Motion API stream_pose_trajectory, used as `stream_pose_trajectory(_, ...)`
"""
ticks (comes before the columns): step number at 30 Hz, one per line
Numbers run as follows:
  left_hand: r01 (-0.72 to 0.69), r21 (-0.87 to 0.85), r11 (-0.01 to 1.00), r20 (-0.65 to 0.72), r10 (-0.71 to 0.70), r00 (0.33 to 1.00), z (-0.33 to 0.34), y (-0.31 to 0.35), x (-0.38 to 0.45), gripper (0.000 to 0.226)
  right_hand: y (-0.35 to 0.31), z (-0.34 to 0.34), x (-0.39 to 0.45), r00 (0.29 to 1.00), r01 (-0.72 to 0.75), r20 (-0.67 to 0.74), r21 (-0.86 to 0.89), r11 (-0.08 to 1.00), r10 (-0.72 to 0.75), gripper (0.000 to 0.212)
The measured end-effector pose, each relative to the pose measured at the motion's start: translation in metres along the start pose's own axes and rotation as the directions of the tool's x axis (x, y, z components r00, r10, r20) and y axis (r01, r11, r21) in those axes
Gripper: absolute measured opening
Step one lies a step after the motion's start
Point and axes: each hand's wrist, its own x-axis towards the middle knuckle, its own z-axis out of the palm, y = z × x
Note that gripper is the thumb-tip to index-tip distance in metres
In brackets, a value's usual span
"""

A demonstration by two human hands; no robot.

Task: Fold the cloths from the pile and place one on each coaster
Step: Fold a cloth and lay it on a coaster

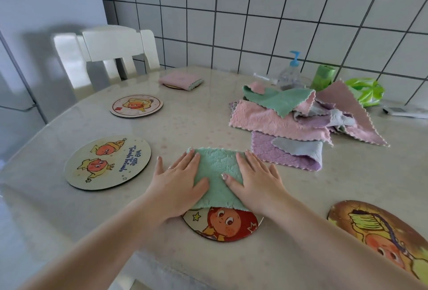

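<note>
Green cloth (217, 169), folded, lies partly over the near coaster (222, 225) at the desk's (185, 123) near middle. Left hand (176, 183) and right hand (257, 178) press its sides with straight, flat fingers, probably smoothing and squaring it; the pile (301, 113) waits far right.

A glossy table (196, 123) bears round coasters (107, 164), a cloth pile (298, 116) — perhaps a remote (404, 111).
</note>
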Motion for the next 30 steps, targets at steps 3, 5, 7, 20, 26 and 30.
stream_pose_trajectory(3, 0.007, -0.020, 1.000, -0.016, -0.008, 1.000, -0.003, -0.001, 0.000, 0.070, 0.003, -0.004, 0.000, 1.000, 0.018, 0.004, 0.006, 1.000, -0.018, 0.079)
stream_pose_trajectory(5, 0.018, -0.059, 0.998, -0.063, -0.021, 0.998, -0.004, -0.008, -0.005, 0.074, 0.010, -0.009, -0.003, 0.998, 0.017, -0.066, 0.052, 0.999, -0.013, 0.078)
stream_pose_trajectory(7, 0.020, -0.127, 0.992, -0.089, -0.031, 0.996, -0.007, -0.015, -0.011, 0.074, 0.020, -0.017, -0.010, 0.986, 0.012, -0.168, 0.128, 0.992, 0.010, 0.070)
stream_pose_trajectory(20, -0.164, -0.622, 0.766, -0.257, -0.001, 0.966, -0.010, -0.014, -0.007, 0.050, -0.005, -0.019, -0.016, 0.939, 0.161, -0.345, 0.427, 0.890, -0.005, 0.042)
stream_pose_trajectory(26, -0.109, -0.785, 0.611, -0.161, -0.031, 0.986, -0.018, -0.023, 0.010, 0.057, -0.019, -0.023, 0.014, 0.993, -0.028, -0.102, 0.347, 0.937, 0.067, 0.059)
stream_pose_trajectory(30, -0.090, -0.761, 0.642, -0.106, 0.013, 0.994, -0.018, -0.027, 0.015, 0.057, -0.009, -0.024, 0.018, 0.989, -0.102, -0.082, 0.235, 0.967, 0.124, 0.068)
